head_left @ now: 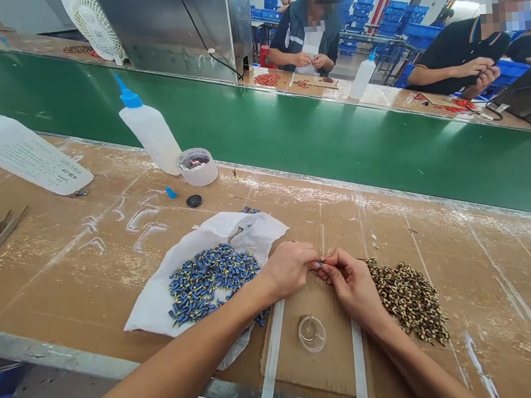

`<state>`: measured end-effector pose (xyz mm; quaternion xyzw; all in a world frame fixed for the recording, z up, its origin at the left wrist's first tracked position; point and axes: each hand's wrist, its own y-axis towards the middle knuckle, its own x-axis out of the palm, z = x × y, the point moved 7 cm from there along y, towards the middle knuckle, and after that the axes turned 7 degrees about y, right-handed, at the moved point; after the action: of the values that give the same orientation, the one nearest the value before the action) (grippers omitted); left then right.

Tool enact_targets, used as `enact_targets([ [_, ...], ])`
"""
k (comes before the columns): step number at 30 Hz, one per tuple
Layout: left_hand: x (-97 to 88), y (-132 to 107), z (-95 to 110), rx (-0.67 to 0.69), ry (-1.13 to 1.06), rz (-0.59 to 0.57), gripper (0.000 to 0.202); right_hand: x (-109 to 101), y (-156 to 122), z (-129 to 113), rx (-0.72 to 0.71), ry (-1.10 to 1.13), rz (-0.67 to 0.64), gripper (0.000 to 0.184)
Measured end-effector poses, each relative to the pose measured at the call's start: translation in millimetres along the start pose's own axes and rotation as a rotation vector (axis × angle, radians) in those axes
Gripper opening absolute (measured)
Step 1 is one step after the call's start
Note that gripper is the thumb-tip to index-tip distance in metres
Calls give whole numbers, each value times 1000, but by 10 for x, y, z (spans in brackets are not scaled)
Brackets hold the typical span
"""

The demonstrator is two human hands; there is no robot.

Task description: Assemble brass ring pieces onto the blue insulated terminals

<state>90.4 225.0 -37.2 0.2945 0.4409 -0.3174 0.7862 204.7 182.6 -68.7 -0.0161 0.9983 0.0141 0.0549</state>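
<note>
Over a taped cardboard pad (331,364), my left hand (293,268) and my right hand (350,281) meet fingertip to fingertip. A tiny blue-and-yellow piece (320,263) shows in my left hand's pinch. The fingers of my right hand are closed at the same spot; what they grip is too small to make out. To the left, many small blue-and-yellow pieces (212,281) lie on crumpled white paper (147,298). A heap of small brown-and-cream pieces (411,301) lies beside my right wrist. Below my hands stands a small clear cup (311,334).
Beyond the bench runs a green conveyor belt (288,137). A blue-tipped bottle (152,134) stands beside a tape roll (198,167); another bottle (26,155) leans at left. Tweezers (5,234) lie at far left. Two co-workers (307,44) handle small parts across the belt.
</note>
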Motion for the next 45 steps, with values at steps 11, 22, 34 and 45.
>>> enact_targets([
  [11, -146, 14, -59, -48, -282, -20, 22, 13, 49, -70, 31, 124, -1, 25],
  [22, -168, -45, 59, -74, -767, -261, 44, 34, 23, -383, -184, 83, -97, 26],
  [34, -173, -34, -19, -180, -807, -179, 51, -77, 71, -403, -109, 5, 3, 28],
  [45, -978, -1264, -470, -455, 97, 96, 28, -1893, 759, -297, -80, -436, 618, 29],
])
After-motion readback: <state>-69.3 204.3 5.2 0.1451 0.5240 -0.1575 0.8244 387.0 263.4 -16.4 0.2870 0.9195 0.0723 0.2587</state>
